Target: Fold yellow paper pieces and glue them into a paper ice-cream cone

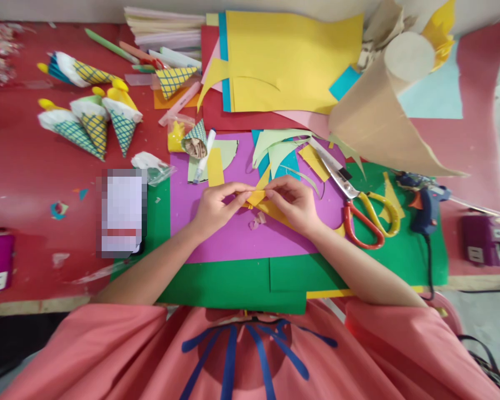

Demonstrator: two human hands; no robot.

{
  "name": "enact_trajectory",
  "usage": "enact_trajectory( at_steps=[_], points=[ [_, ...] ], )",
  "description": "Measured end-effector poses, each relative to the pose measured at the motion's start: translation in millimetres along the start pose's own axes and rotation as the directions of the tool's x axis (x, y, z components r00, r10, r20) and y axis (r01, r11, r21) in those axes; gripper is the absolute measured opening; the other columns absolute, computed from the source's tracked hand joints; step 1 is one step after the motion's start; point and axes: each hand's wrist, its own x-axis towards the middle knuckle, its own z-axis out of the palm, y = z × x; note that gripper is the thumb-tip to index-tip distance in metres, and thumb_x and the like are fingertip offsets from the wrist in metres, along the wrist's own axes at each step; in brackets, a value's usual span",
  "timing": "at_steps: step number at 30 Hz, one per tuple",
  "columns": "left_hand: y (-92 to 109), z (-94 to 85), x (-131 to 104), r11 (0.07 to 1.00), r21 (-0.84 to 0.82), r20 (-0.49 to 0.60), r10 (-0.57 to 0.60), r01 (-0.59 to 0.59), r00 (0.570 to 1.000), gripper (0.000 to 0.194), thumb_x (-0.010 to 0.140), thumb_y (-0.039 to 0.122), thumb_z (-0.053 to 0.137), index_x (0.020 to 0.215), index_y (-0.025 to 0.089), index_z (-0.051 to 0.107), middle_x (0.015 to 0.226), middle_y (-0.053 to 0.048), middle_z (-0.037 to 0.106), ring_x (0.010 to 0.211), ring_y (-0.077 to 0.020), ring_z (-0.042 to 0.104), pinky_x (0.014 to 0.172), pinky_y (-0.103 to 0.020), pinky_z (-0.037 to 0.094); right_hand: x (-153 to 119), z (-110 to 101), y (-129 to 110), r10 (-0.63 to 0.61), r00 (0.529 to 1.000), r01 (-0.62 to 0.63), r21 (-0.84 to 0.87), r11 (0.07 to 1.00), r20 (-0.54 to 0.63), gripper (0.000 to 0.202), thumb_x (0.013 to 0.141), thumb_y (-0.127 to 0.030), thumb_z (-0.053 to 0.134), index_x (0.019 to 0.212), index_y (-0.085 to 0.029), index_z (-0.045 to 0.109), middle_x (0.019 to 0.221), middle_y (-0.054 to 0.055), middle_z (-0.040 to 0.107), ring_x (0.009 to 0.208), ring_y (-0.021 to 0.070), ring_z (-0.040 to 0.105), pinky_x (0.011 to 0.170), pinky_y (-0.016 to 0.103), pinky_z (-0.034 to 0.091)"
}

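Observation:
Between my two hands is a small piece of folded yellow paper (257, 197), held over the purple sheet (216, 233). My left hand (220, 205) pinches its left end between thumb and forefinger. At the right end, my right hand (294, 203) pinches it in the same way. More yellow strips lie beneath and around the fingers, partly covered by them. Tiny pale scraps (257, 221) are just below the paper. To the right of my right hand rest large scissors (350, 194) with one red and one yellow handle, blades pointing up and left.
Small decorated paper cones (89, 122) lie at the left, above a phone (123, 214) with a blurred screen. A glue gun (431, 208) sits at the right, below a big brown paper cone (370, 105). Yellow sheets (295, 55) are stacked at the back, near green paper offcuts (275, 147).

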Motion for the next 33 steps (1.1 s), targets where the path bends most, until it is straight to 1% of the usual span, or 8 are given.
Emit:
enact_trajectory(
  at_steps=[4, 8, 10, 13, 17, 25, 29, 33],
  points=[
    [0.8, -1.1, 0.7, 0.989, 0.088, -0.013, 0.122, -0.12, 0.992, 0.016, 0.088, 0.032, 0.061, 0.093, 0.023, 0.073, 0.086, 0.0, 0.077, 0.077, -0.0116, 0.072, 0.071, -0.019, 0.054, 0.4, -0.6, 1.1, 0.013, 0.997, -0.013, 0.006, 1.0, 0.07, 0.02, 0.086, -0.039, 0.063, 0.09, -0.02, 0.066, 0.085, 0.002, 0.071, 0.074, 0.0116, 0.067, 0.066, 0.024, 0.053],
    [2.5, -0.6, -0.4, 0.969, 0.14, -0.004, 0.205, -0.202, 0.979, 0.015, 0.089, 0.03, 0.06, 0.093, 0.022, 0.072, 0.083, -0.001, 0.077, 0.074, -0.0114, 0.071, 0.068, -0.02, 0.054, 0.0, -1.3, 1.7, 0.007, 0.994, -0.003, -0.028, 1.0, 0.112, 0.021, 0.088, -0.039, 0.06, 0.089, -0.019, 0.068, 0.076, 0.0, 0.071, 0.065, 0.0107, 0.065, 0.061, 0.023, 0.051],
    [2.9, 0.1, -0.8, 0.974, 0.129, -0.007, 0.187, -0.184, 0.982, 0.015, 0.089, 0.031, 0.06, 0.094, 0.022, 0.072, 0.086, -0.001, 0.077, 0.076, -0.0115, 0.072, 0.07, -0.019, 0.054, -0.1, -1.6, 2.0, -0.002, 0.995, 0.006, -0.041, 0.999, 0.099, 0.019, 0.089, -0.037, 0.06, 0.086, -0.02, 0.068, 0.075, 0.0, 0.071, 0.065, 0.0104, 0.065, 0.061, 0.023, 0.051],
    [3.4, 0.4, 0.2, 0.993, 0.073, -0.011, 0.093, -0.091, 0.996, 0.018, 0.086, 0.034, 0.064, 0.098, 0.022, 0.07, 0.092, -0.001, 0.077, 0.08, -0.0117, 0.072, 0.072, -0.018, 0.055, 0.1, -1.8, 2.0, -0.027, 0.998, 0.031, -0.075, 0.997, 0.061, 0.018, 0.088, -0.036, 0.061, 0.084, -0.021, 0.069, 0.079, 0.001, 0.073, 0.07, 0.0121, 0.067, 0.065, 0.025, 0.052],
    [5.0, -1.3, 2.8, 1.0, 0.021, 0.017, 0.021, -0.021, 1.0, 0.02, 0.085, 0.04, 0.064, 0.088, 0.021, 0.071, 0.084, -0.001, 0.076, 0.076, -0.0122, 0.072, 0.07, -0.019, 0.055, 0.2, -1.6, 0.5, -0.071, 0.997, 0.073, -0.108, 0.991, 0.023, 0.016, 0.087, -0.034, 0.061, 0.082, -0.022, 0.069, 0.081, 0.001, 0.074, 0.074, 0.0139, 0.068, 0.068, 0.027, 0.053],
    [6.2, -2.0, 3.3, 0.998, 0.044, 0.007, 0.047, -0.047, 0.999, 0.019, 0.087, 0.036, 0.061, 0.081, 0.02, 0.07, 0.076, -0.001, 0.075, 0.069, -0.0119, 0.07, 0.066, -0.021, 0.054, -0.2, 0.6, -1.3, -0.004, 0.997, 0.011, -0.089, 0.996, 0.081, 0.018, 0.088, -0.038, 0.061, 0.088, -0.021, 0.067, 0.075, 0.0, 0.07, 0.064, 0.0115, 0.065, 0.059, 0.024, 0.05],
    [5.3, -1.4, 3.8, 0.993, 0.063, 0.019, 0.096, -0.097, 0.995, 0.017, 0.088, 0.034, 0.061, 0.081, 0.02, 0.07, 0.077, 0.0, 0.075, 0.069, -0.0108, 0.069, 0.067, -0.02, 0.053, 2.0, -0.6, -1.1, -0.07, 0.993, 0.082, -0.128, 0.988, 0.09, 0.017, 0.089, -0.035, 0.06, 0.086, -0.02, 0.068, 0.084, 0.003, 0.071, 0.076, 0.0133, 0.065, 0.069, 0.027, 0.051],
    [6.3, -1.5, 3.7, 0.993, 0.05, 0.029, 0.106, -0.107, 0.994, 0.016, 0.088, 0.033, 0.06, 0.083, 0.021, 0.069, 0.078, 0.0, 0.075, 0.071, -0.011, 0.069, 0.068, -0.02, 0.053, 2.9, -2.1, -1.9, -0.154, 0.983, 0.168, -0.148, 0.975, 0.102, 0.014, 0.09, -0.031, 0.058, 0.083, -0.022, 0.067, 0.082, 0.002, 0.07, 0.079, 0.014, 0.064, 0.074, 0.029, 0.051]
  ],
)
